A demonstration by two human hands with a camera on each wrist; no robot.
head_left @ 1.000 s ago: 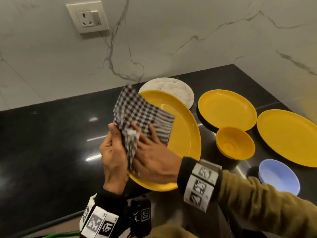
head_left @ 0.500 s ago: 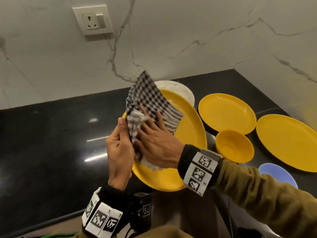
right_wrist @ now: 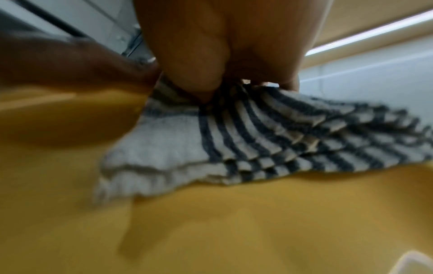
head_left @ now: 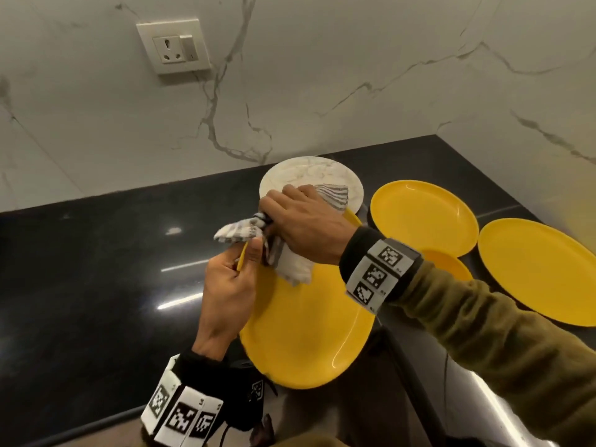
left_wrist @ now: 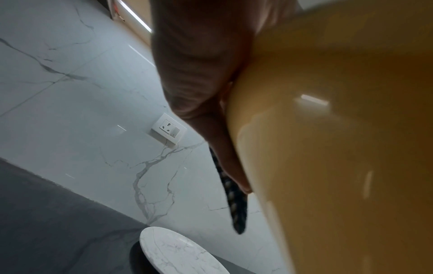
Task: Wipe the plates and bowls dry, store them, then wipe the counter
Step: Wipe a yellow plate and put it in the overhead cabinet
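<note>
Holding the large yellow plate (head_left: 306, 324) tilted above the black worktop (head_left: 96, 285), the left hand (head_left: 225, 295) has its grip pinched on the plate's left rim, thumb on the inner face and fingers behind it; the left wrist view shows those fingers (left_wrist: 225, 157) laid along the plate's underside (left_wrist: 339, 148). The right hand (head_left: 303, 227) has its grip curled round a bunched checked cloth (head_left: 290, 262) and presses it onto the upper part of the plate's face. One tail of the cloth sticks out past the left rim, just over the left thumb, and another end shows beyond the right knuckles. In the right wrist view the cloth (right_wrist: 246, 148) fans out flat on the yellow surface (right_wrist: 234, 222).

Behind the held plate a white marble plate (head_left: 306, 175) lies near the wall (head_left: 322, 75). To the right, a smaller yellow plate (head_left: 422, 217) and a larger yellow plate (head_left: 541, 269) lie flat on the worktop, their rims nearly meeting. A yellow bowl (head_left: 448, 266) shows partly behind the right wrist, just in front of the smaller plate. The worktop's left stretch lies bare and glossy, up to the wall edge. A wall socket (head_left: 174, 45) sits high on the marble wall.
</note>
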